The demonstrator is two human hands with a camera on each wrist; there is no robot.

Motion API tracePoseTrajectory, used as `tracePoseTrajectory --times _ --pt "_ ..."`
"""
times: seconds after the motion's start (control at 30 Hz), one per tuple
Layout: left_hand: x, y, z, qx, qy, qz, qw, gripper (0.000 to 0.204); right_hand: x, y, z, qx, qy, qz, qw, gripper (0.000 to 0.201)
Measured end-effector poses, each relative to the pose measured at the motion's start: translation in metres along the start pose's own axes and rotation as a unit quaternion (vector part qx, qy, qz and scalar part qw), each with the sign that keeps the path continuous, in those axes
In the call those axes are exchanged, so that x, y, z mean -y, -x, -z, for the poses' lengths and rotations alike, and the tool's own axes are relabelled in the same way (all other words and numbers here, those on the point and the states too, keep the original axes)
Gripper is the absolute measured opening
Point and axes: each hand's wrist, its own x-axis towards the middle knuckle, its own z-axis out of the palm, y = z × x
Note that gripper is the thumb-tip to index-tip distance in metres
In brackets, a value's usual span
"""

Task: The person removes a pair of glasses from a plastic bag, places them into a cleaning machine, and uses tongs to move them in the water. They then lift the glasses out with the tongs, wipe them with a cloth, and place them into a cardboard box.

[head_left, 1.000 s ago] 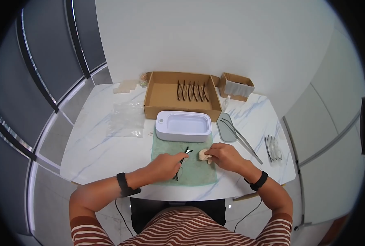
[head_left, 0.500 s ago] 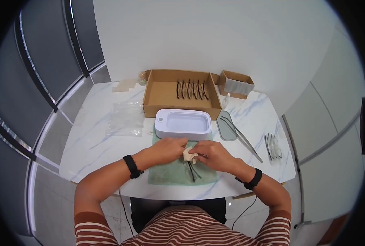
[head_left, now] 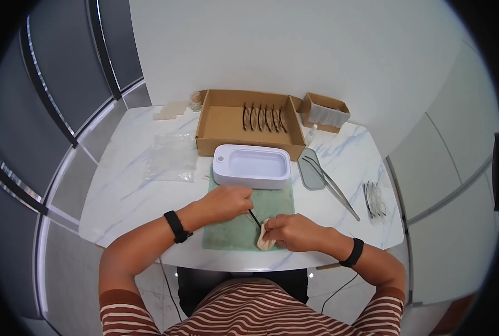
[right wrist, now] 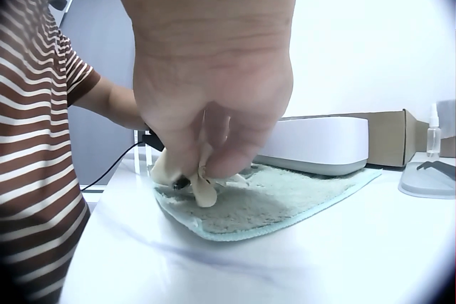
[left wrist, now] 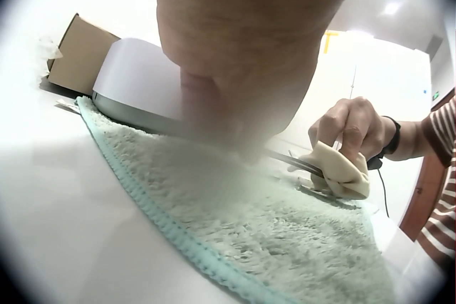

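Observation:
Low over the green cloth (head_left: 221, 238), the left hand (head_left: 225, 203) grips one end of a thin dark glasses piece (head_left: 254, 217). Its other end runs into a cream wiping cloth (head_left: 265, 239), which the right hand (head_left: 295, 232) pinches near the green cloth's front edge. In the left wrist view the dark piece (left wrist: 303, 164) slants from the blurred left fingers into the folded cream cloth (left wrist: 343, 173). The right hand (right wrist: 214, 97) hides much of the cream cloth (right wrist: 205, 191) in the right wrist view. Whether lenses are attached cannot be told.
Behind the green cloth stands a white cleaner tub (head_left: 252, 180). Farther back, a cardboard tray (head_left: 218, 120) holds several dark frames, beside a small box (head_left: 323, 112). Large tweezers (head_left: 336, 191) lie across a grey lid (head_left: 311, 175); clear-lens glasses (head_left: 375, 200) are at right, plastic bags (head_left: 172, 157) at left.
The right hand has moved the cream cloth towards the front edge, away from the left hand. The dark piece, earlier pointing towards the body, now stretches between both hands.

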Motion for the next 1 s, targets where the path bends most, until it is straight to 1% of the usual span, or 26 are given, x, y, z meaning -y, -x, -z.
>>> tracePoseTrajectory --times 0.07,0.1,0.17,0.2,0.27,0.3,0.37,0.4,0.43,0.47,0.5,0.57,0.6,0.63,0.67,0.7,0.73,0.77,0.8,0.83,0.9,0.93,0.97,1.0 --pt "-0.002 0.000 0.002 0.001 -0.010 0.005 1.000 0.012 0.000 0.009 0.003 0.028 -0.031 0.010 0.999 0.028" --pt "-0.002 0.000 0.002 0.001 -0.010 0.005 1.000 0.012 0.001 0.013 0.006 0.028 -0.031 0.009 0.999 0.028" --pt "-0.002 0.002 0.001 -0.005 -0.032 0.000 0.999 0.011 0.003 0.020 0.013 0.091 -0.021 -0.011 0.996 0.027" --pt "-0.002 0.003 0.002 -0.006 -0.032 0.000 0.999 0.011 0.004 0.023 0.018 0.090 -0.020 -0.011 0.996 0.027" --pt "-0.004 0.008 0.004 0.006 -0.056 0.028 0.998 0.010 0.004 0.027 0.030 0.098 -0.018 -0.048 0.994 0.019" --pt "-0.007 0.011 0.007 0.006 -0.058 0.027 0.998 0.010 0.001 0.029 0.033 0.096 -0.017 -0.048 0.994 0.019" --pt "-0.017 0.017 0.013 0.011 -0.049 0.117 0.992 0.014 -0.006 0.032 0.038 0.009 -0.003 -0.067 0.998 0.019" --pt "-0.023 0.018 0.016 0.012 -0.050 0.116 0.992 0.014 -0.009 0.031 0.040 -0.032 -0.008 -0.069 0.997 0.021" --pt "-0.031 0.020 0.020 0.032 0.009 0.197 0.980 0.018 -0.012 0.030 0.041 -0.034 -0.008 -0.069 0.997 0.021" --pt "-0.038 0.022 0.022 0.050 0.067 0.277 0.957 0.022 -0.014 0.028 0.042 -0.055 0.004 -0.093 0.994 0.023" --pt "-0.045 0.024 0.022 0.050 0.065 0.278 0.957 0.022 -0.015 0.026 0.042 -0.076 0.017 -0.116 0.990 0.026" --pt "-0.059 0.028 0.021 0.073 0.224 0.309 0.921 0.032 -0.021 0.022 0.038 -0.086 0.018 -0.108 0.990 0.023" --pt "-0.066 0.027 0.024 0.091 0.245 0.309 0.915 0.035 -0.024 0.020 0.035 -0.074 0.014 -0.114 0.991 0.025" --pt "-0.069 0.025 0.026 0.090 0.243 0.311 0.914 0.035 -0.026 0.019 0.032 -0.062 0.010 -0.119 0.991 0.027" --pt "-0.073 0.024 0.029 0.091 0.236 0.297 0.921 0.034 -0.026 0.018 0.032 -0.062 0.010 -0.116 0.991 0.027" --pt "-0.074 0.024 0.030 0.093 0.230 0.282 0.927 0.034 -0.025 0.018 0.031 -0.032 0.015 -0.124 0.992 0.030" --pt "-0.070 0.026 0.025 0.092 0.231 0.284 0.926 0.034 -0.025 0.019 0.030 -0.001 0.021 -0.131 0.991 0.033" --pt "-0.061 0.027 0.016 0.035 0.177 0.224 0.958 0.032 -0.025 0.020 0.030 -0.001 0.021 -0.131 0.991 0.033" --pt "-0.059 0.026 0.015 -0.023 0.121 0.160 0.979 0.031 -0.024 0.021 0.031 0.004 0.028 -0.135 0.990 0.035" --pt "-0.056 0.024 0.016 -0.023 0.121 0.160 0.979 0.031 -0.023 0.022 0.032 0.009 0.035 -0.140 0.989 0.036" --pt "-0.048 0.011 0.021 0.023 0.044 0.097 0.994 0.034 -0.023 0.023 0.033 0.008 0.036 -0.144 0.989 0.037" --pt "-0.047 0.004 0.024 0.022 0.045 0.094 0.994 0.034 -0.023 0.025 0.034 0.005 0.036 -0.147 0.988 0.037" --pt "-0.047 -0.004 0.026 0.034 0.044 0.036 0.998 0.034 -0.022 0.025 0.035 0.004 0.038 -0.151 0.988 0.037" --pt "-0.048 -0.011 0.026 0.045 0.044 -0.022 0.998 0.035 -0.020 0.024 0.033 -0.015 0.025 -0.144 0.989 0.035"
